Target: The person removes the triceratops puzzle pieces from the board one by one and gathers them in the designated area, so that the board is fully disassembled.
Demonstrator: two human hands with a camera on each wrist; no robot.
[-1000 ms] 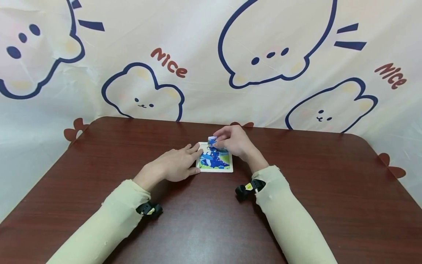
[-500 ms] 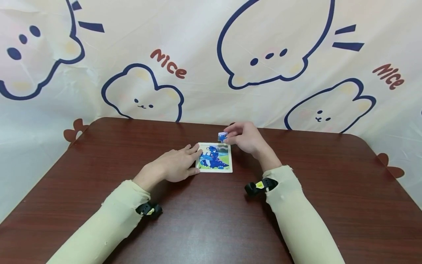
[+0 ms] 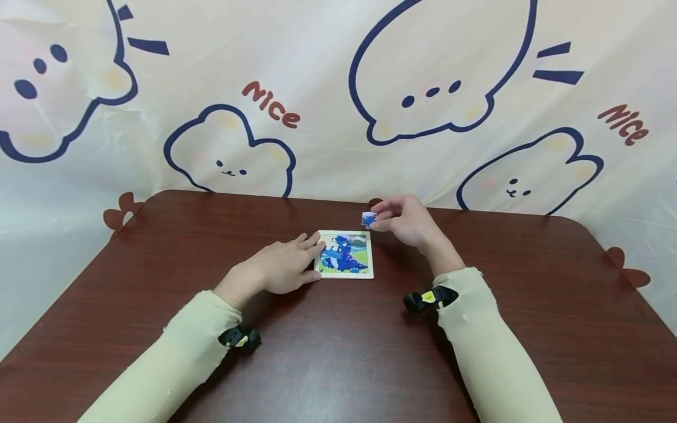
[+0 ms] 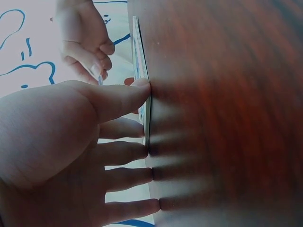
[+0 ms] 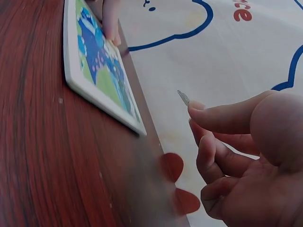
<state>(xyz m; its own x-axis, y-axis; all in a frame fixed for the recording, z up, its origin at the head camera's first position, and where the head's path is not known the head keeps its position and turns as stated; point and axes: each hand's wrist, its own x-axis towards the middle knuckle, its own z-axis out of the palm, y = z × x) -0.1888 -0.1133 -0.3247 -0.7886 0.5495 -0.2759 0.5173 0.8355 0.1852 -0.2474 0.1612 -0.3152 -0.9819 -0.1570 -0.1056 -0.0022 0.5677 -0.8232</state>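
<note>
A square jigsaw puzzle [image 3: 344,258] with a white frame and a blue dinosaur picture lies flat on the table. My left hand [image 3: 282,265] rests at its left side, fingers spread and mostly straight. In the left wrist view, the thumb [image 4: 125,99] touches the puzzle's edge. Beyond the puzzle's far right corner, my right hand [image 3: 412,224] pinches a small blue puzzle piece [image 3: 368,220] between thumb and fingers, off the frame. The right wrist view shows this piece [image 5: 183,98] nearly edge-on, so its picture is hidden there.
The dark brown wooden table [image 3: 328,352] stretches around the puzzle on all sides. Behind its far edge hangs a pale cloth [image 3: 328,153] printed with cartoon outlines and red lettering. Each wrist wears a black camera strap [image 3: 431,298].
My right hand has lifted the puzzle piece away from the top of the puzzle and carried it to the right, past the frame. The left hand has stayed in place.
</note>
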